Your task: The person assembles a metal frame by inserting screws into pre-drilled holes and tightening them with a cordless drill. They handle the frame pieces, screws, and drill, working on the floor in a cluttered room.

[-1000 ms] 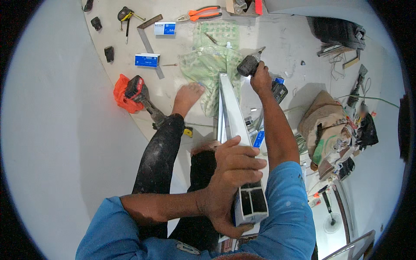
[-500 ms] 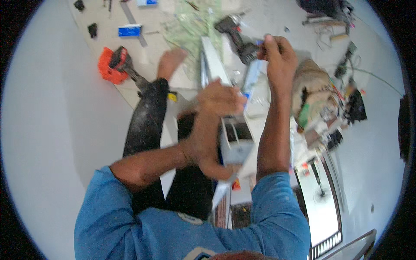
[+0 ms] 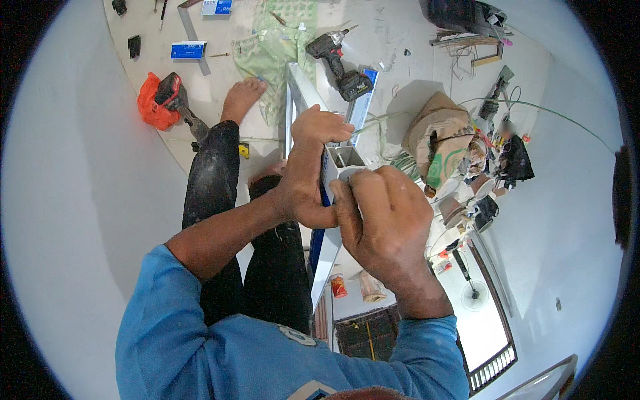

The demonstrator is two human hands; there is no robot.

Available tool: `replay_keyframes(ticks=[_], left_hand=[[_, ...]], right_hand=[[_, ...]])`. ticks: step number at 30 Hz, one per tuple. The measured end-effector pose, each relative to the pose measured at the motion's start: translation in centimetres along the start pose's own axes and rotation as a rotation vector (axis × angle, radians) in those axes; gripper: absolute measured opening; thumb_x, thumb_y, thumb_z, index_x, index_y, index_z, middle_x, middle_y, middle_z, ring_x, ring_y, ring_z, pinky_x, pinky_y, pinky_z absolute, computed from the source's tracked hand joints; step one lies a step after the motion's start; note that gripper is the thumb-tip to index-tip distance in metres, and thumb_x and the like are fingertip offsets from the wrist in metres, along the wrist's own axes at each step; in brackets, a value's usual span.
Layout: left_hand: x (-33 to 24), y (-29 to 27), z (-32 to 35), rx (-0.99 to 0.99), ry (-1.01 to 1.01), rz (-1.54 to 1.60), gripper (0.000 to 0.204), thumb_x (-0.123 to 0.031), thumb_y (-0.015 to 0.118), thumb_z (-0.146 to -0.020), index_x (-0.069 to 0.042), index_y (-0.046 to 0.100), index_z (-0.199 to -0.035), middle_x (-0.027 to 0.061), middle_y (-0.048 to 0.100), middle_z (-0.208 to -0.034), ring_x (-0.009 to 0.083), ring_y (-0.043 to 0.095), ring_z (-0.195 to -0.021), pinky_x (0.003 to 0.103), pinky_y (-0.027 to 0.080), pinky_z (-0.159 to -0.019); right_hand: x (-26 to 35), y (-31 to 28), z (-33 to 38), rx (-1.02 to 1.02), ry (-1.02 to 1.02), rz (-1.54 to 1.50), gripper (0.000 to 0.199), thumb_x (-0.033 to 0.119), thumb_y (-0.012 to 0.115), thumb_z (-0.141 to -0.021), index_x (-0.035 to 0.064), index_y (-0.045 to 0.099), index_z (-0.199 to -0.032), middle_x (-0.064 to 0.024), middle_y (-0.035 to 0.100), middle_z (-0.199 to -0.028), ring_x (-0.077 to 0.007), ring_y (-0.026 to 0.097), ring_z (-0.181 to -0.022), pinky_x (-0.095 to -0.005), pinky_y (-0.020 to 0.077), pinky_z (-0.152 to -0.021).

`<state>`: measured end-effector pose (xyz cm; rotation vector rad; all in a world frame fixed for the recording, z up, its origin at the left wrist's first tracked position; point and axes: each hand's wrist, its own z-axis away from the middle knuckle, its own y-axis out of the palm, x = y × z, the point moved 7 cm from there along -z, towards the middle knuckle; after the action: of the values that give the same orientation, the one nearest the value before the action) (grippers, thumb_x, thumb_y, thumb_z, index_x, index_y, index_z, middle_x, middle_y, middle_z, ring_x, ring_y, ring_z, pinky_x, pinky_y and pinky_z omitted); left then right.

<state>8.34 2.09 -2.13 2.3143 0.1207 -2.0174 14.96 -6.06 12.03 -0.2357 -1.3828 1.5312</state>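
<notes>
The left hand (image 3: 308,170) wraps around the white metal frame piece (image 3: 343,160), holding it tight. Just beside it, the right hand (image 3: 385,220) grips the open end of the same piece. A black drill (image 3: 337,55) lies on the floor past both hands.

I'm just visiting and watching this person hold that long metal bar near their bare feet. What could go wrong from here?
The long white hollow metal profile is gripped at its cut end by the bare left hand and right hand; a sharp edge might cut skin. If the grip slips, the profile could drop toward the bare foot on the floor. The black cordless drill lies beside the profile's far end and might get knocked.
</notes>
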Motion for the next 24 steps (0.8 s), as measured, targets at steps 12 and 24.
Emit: replay_keyframes(ticks=[12,24], left_hand=[[-0.8,-0.3,-0.7,0.007,-0.035,-0.005,0.093,-0.044,0.086,-0.063,-0.004,0.053,-0.140,0.0213,0.058,-0.140,0.0426,0.052,-0.139,0.065,0.022,-0.127],[-0.7,-0.6,-0.4,0.056,-0.083,0.008,0.108,-0.040,0.087,-0.059,0.001,0.046,-0.150,0.0237,0.051,-0.147,0.0461,0.046,-0.146,0.065,0.019,-0.130]], right_hand=[[-0.4,0.1,0.0,-0.041,-0.168,0.049,0.029,-0.002,0.084,-0.079,-0.0009,0.068,-0.104,-0.0120,0.067,-0.093,-0.0294,0.070,-0.081,-0.0416,0.0572,-0.066],[-0.1,0.7,-0.3,0.023,-0.401,0.241,0.030,0.018,0.071,-0.082,-0.0016,0.062,-0.103,-0.0112,0.054,-0.086,-0.0260,0.059,-0.073,-0.0402,0.0502,-0.061]])
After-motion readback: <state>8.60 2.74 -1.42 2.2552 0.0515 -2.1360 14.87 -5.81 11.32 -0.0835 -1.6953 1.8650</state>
